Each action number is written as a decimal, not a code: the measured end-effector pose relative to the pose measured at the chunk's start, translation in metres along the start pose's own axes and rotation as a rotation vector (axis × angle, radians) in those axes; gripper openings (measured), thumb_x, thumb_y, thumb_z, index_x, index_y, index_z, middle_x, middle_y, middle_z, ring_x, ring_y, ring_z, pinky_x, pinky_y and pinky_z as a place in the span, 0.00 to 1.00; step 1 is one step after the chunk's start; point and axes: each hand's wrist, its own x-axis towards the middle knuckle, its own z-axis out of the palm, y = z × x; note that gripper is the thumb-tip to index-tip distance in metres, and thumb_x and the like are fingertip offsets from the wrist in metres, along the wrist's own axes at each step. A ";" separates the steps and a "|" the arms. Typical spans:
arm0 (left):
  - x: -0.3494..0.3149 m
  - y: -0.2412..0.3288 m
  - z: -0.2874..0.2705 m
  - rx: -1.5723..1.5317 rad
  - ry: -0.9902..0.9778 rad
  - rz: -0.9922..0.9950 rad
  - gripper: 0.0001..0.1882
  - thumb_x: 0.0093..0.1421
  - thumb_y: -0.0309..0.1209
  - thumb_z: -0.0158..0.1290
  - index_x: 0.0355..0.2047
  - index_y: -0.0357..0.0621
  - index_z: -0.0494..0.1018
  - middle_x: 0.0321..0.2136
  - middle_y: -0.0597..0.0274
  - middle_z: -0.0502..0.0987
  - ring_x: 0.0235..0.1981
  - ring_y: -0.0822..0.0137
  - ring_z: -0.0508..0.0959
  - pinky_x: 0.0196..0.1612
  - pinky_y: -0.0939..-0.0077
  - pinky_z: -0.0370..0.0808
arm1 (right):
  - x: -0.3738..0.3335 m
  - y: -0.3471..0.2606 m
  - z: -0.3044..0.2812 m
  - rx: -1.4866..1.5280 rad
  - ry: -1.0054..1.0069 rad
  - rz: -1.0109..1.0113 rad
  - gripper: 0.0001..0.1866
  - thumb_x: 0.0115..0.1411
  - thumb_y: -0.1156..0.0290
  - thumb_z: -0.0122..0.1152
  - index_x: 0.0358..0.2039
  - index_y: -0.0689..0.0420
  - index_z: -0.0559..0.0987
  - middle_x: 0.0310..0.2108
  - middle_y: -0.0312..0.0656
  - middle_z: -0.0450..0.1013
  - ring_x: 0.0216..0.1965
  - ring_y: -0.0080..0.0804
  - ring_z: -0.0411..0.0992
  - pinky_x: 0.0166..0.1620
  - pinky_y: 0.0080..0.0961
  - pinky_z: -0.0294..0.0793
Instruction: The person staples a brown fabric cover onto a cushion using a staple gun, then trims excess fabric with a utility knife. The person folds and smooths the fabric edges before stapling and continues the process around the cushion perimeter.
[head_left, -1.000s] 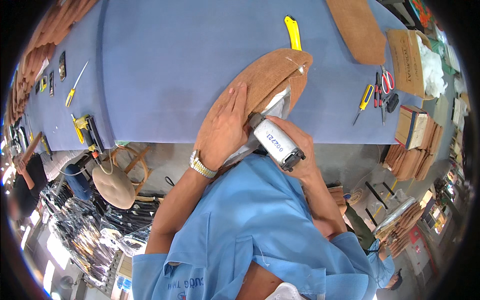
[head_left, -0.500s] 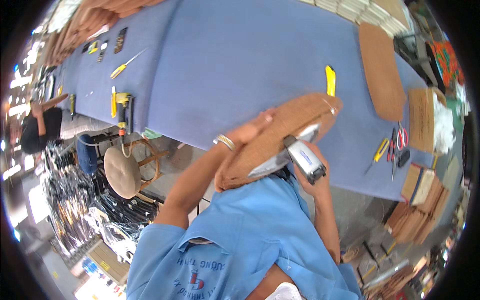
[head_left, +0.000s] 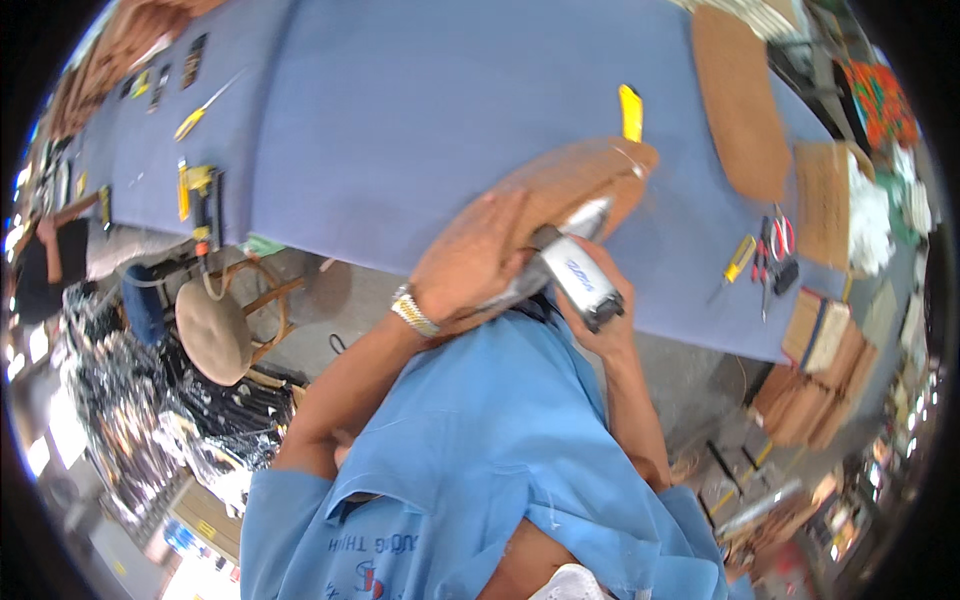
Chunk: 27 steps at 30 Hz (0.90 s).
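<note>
A brown fabric-covered cushion (head_left: 590,165) with a grey-white underside is tilted on edge, between the front edge of the blue-covered table and my lap. My left hand (head_left: 470,255) is closed over its left part, the fingertips curled toward the underside near the tool. In my right hand (head_left: 612,318) is a white-and-black hand stapler (head_left: 582,280). Its dark front end is at the cushion's underside, close to my left fingertips. The exact contact is hidden. A yellow box cutter (head_left: 631,112) lies just beyond the cushion's far end.
On the right of the table (head_left: 400,130) are a brown padded panel (head_left: 740,110), a yellow-handled screwdriver (head_left: 738,258), red-handled scissors (head_left: 781,238) and a cardboard box (head_left: 822,205). To the left lies a yellow-black power tool (head_left: 205,205) by a round stool (head_left: 213,330). A co-worker's arm (head_left: 52,245) shows far left.
My left hand has come back along the cushion and now curls over it beside the stapler. The stapler stays in my right hand. The whole view has shifted, so the table things appear higher and further left.
</note>
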 end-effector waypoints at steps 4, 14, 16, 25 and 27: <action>0.000 0.009 -0.005 0.021 -0.011 -0.089 0.43 0.65 0.36 0.59 0.73 0.30 0.53 0.68 0.37 0.66 0.71 0.44 0.63 0.74 0.57 0.61 | -0.001 0.003 0.003 -0.016 0.039 -0.005 0.35 0.50 0.75 0.73 0.61 0.56 0.77 0.51 0.48 0.82 0.48 0.42 0.84 0.49 0.30 0.81; 0.002 0.011 -0.008 0.007 0.002 -0.077 0.44 0.62 0.32 0.62 0.72 0.30 0.53 0.67 0.37 0.66 0.71 0.44 0.65 0.72 0.57 0.64 | 0.003 -0.009 0.002 -0.002 -0.030 0.038 0.35 0.49 0.75 0.72 0.61 0.55 0.78 0.49 0.49 0.83 0.47 0.44 0.84 0.48 0.31 0.81; 0.001 0.013 -0.003 0.011 0.026 -0.086 0.44 0.61 0.32 0.63 0.72 0.30 0.54 0.67 0.37 0.67 0.70 0.45 0.65 0.71 0.57 0.65 | 0.006 -0.021 0.002 0.003 -0.055 0.156 0.35 0.48 0.76 0.71 0.60 0.55 0.78 0.48 0.49 0.83 0.47 0.46 0.84 0.49 0.30 0.81; 0.000 0.008 -0.005 0.040 0.011 -0.079 0.44 0.60 0.30 0.62 0.72 0.31 0.54 0.66 0.39 0.68 0.70 0.45 0.66 0.70 0.56 0.67 | -0.007 -0.011 0.009 -0.025 -0.002 0.028 0.37 0.46 0.75 0.71 0.61 0.56 0.78 0.49 0.50 0.82 0.47 0.47 0.83 0.49 0.33 0.81; -0.006 0.010 -0.005 0.016 0.007 -0.076 0.44 0.60 0.30 0.62 0.72 0.31 0.54 0.67 0.39 0.68 0.70 0.45 0.66 0.70 0.56 0.67 | -0.012 -0.011 0.009 -0.032 -0.010 -0.017 0.36 0.47 0.74 0.72 0.61 0.57 0.77 0.48 0.50 0.82 0.47 0.47 0.83 0.49 0.34 0.81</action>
